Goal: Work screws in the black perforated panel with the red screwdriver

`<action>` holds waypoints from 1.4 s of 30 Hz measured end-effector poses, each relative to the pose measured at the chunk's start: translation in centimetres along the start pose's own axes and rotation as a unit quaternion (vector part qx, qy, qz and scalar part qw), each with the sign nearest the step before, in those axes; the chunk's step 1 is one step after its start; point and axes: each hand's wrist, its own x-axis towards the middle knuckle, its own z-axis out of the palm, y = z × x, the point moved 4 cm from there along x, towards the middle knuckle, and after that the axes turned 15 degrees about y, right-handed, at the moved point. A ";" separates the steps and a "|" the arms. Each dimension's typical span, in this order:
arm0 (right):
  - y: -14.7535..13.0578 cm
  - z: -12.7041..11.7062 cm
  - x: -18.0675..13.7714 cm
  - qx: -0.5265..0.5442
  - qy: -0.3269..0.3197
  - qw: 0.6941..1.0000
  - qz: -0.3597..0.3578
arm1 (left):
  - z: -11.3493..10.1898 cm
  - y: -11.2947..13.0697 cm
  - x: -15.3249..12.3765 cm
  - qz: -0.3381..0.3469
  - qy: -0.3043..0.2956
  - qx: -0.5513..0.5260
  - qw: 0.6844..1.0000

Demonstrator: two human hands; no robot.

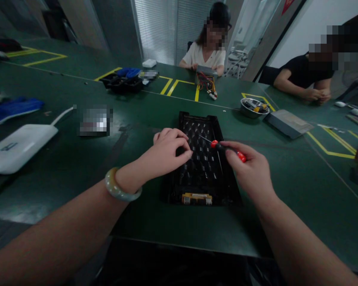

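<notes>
While my right hand [250,172] grips a slim red-handled screwdriver [226,150] over a black ribbed plastic case [201,171], my left hand [168,153] curls at the case's left edge, its grip unclear; dark green workbench [286,222] lies open either side.

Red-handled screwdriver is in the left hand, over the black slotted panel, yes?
No, wrong hand. The head view shows the red-handled screwdriver in the right hand, not the left. It is over the black slotted panel, as you said. The left hand, with the bangle, does not hold it.
</notes>
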 end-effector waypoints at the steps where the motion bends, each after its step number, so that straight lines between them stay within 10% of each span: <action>1: 0.2 -0.6 0.5 0.052 0.055 0.997 0.016 | -0.5 0.7 -0.3 0.033 -0.004 0.024 0.999; 6: 1.5 -1.9 1.9 0.300 0.220 0.922 0.111 | -0.9 2.5 -1.9 0.114 -0.085 0.069 0.987; 11: 2.1 -2.0 2.4 0.288 0.248 0.912 0.153 | -0.3 1.9 -2.3 0.102 -0.101 0.087 0.986; 20: -2.1 -3.7 0.7 0.206 0.327 0.919 -0.074 | -0.1 1.4 -2.3 0.079 -0.101 0.111 0.986; 34: -2.8 -3.4 -0.3 0.147 0.156 0.960 -0.180 | 0.2 1.6 -2.0 0.056 -0.165 0.126 0.977; 42: -2.1 -3.1 -0.1 0.309 0.280 0.895 -0.159 | 0.2 1.6 -2.0 0.041 -0.174 0.112 0.977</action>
